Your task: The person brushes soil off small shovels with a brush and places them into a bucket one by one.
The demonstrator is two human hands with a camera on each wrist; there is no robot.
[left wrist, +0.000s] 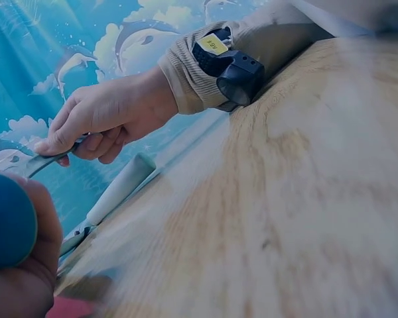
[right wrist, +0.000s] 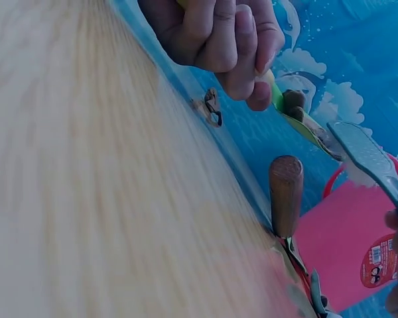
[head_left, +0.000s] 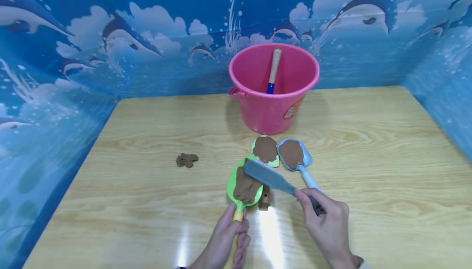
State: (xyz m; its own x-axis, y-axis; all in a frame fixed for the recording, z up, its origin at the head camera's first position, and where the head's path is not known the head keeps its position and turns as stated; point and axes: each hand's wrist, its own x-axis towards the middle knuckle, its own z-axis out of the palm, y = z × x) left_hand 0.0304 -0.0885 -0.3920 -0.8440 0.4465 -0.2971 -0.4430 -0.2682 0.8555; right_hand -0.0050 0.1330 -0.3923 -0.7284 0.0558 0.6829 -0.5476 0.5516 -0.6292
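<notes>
My left hand (head_left: 230, 236) grips the yellow handle of a green toy shovel (head_left: 231, 187) with brown clay (head_left: 246, 189) spread over its blade. In my right hand (head_left: 330, 222) is a grey-blue spatula (head_left: 269, 176), its flat tip lying over the clay's upper edge. Whether the tip presses in cannot be seen. The right wrist view shows the spatula (right wrist: 365, 149) from the side, by the shovel's blade. Just behind lie another green shovel (head_left: 275, 163) and a light blue shovel (head_left: 307, 160), both with clay on them. A brown wooden handle (head_left: 264, 203) shows beside the held shovel.
A pink bucket (head_left: 267, 115) stands at the back of the table, with a white-and-blue handle (head_left: 274, 68) leaning inside. Small clay scraps (head_left: 187, 160) lie on the table's left side. A dolphin-printed blue sheet (head_left: 166, 64) surrounds the wooden table (head_left: 129, 195).
</notes>
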